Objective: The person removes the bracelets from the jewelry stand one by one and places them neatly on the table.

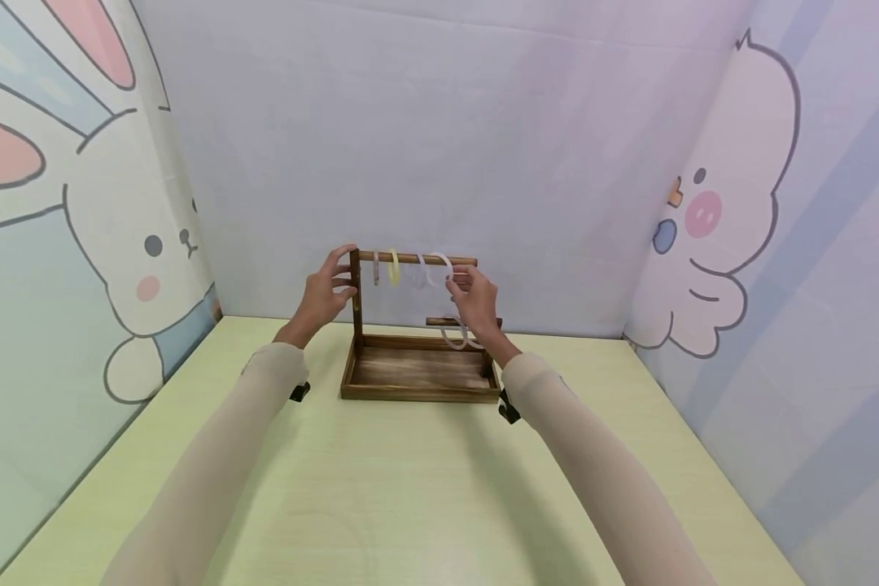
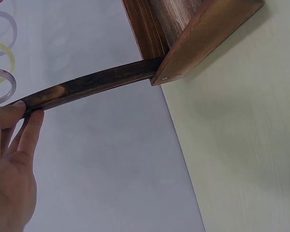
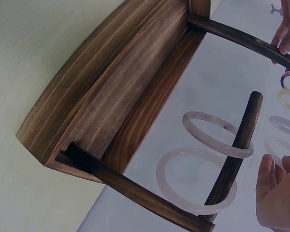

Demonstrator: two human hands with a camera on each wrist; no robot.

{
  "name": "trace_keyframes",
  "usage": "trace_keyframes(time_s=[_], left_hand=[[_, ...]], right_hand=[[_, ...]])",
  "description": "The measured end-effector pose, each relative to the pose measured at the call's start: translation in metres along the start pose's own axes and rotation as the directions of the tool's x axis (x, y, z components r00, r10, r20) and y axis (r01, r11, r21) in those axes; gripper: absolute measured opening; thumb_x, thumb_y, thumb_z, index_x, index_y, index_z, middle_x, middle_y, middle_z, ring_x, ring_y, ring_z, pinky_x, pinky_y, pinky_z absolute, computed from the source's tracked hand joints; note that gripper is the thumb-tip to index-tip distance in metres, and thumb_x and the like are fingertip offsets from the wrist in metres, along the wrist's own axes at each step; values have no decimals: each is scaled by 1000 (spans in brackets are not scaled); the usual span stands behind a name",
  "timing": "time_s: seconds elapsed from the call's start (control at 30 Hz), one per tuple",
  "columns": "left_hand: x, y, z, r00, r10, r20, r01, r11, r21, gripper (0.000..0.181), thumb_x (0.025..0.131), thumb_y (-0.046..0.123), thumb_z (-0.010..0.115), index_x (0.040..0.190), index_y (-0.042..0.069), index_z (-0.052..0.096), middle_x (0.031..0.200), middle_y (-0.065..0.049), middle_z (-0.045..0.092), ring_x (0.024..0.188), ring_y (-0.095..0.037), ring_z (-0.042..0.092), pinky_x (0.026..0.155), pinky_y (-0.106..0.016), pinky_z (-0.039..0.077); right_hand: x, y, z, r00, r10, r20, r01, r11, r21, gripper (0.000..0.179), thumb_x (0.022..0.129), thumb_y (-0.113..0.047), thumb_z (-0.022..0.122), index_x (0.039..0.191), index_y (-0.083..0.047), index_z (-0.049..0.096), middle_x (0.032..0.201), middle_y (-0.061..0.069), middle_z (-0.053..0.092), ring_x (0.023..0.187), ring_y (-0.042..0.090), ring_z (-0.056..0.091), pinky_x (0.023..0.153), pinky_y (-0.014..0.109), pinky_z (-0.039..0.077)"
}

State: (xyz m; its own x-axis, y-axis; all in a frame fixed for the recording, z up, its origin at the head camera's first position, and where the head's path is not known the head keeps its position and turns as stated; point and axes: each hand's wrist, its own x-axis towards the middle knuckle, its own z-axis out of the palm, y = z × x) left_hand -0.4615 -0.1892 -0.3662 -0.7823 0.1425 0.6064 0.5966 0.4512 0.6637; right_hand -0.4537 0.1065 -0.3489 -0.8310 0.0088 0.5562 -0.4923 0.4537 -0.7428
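Observation:
A dark wooden stand holds bangles on two bars. My left hand [image 1: 324,295] grips its tall post [image 2: 92,84] near the top, thumb in front and fingers behind. My right hand [image 1: 478,299] pinches a whitish bangle [image 1: 443,259] at the upper bar [image 1: 408,258], near that bar's free end. Left of it on the same bar hang a lavender bangle [image 1: 422,273], a yellow bangle [image 1: 394,268] and a dark-patterned bangle [image 1: 376,270]. On the lower bar [image 3: 244,123] hang a mottled bangle [image 3: 188,126] and a pale bangle [image 3: 161,179], below my right hand.
The stand's base is a shallow wooden tray [image 1: 419,395] on a pale yellow-green table [image 1: 381,480]. A short post [image 3: 145,197] carries the lower bar. Close behind stands a pale backdrop [image 1: 439,146], with cartoon-printed side walls to the left and right.

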Motion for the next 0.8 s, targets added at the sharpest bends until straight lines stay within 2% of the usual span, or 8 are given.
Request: trace_keyframes(time_s=[0.2,0.4,0.8], left_hand=[[0,2,-2,1000,12,5,-12,1000,6,83,90,-20,67,157,20,38,137,-32,61,111,-49,69,88,-58,60],[-1,3,-3,1000,13,13,-13,999,40,86,91,-19,68,157,27,37,139,-26,63,113,-46,69,91,-56,60],[-6,6,-3,1000,16,23,-17,998,53,85,92,-19,66,157,26,36,141,-26,61,115,-46,68,92,-56,59]], right_hand=[[0,-3,-4,1000,-7,-13,7,1000,-4,25,100,-8,70,124,0,68,113,19,76,100,29,76,77,34,64],[3,1,-9,1000,-9,-11,9,1000,8,24,101,-9,70,123,-1,69,112,18,76,100,27,76,76,31,64],[1,11,-30,1000,-2,-9,2,999,46,26,101,-9,69,124,1,68,113,21,75,102,30,75,77,34,65]])
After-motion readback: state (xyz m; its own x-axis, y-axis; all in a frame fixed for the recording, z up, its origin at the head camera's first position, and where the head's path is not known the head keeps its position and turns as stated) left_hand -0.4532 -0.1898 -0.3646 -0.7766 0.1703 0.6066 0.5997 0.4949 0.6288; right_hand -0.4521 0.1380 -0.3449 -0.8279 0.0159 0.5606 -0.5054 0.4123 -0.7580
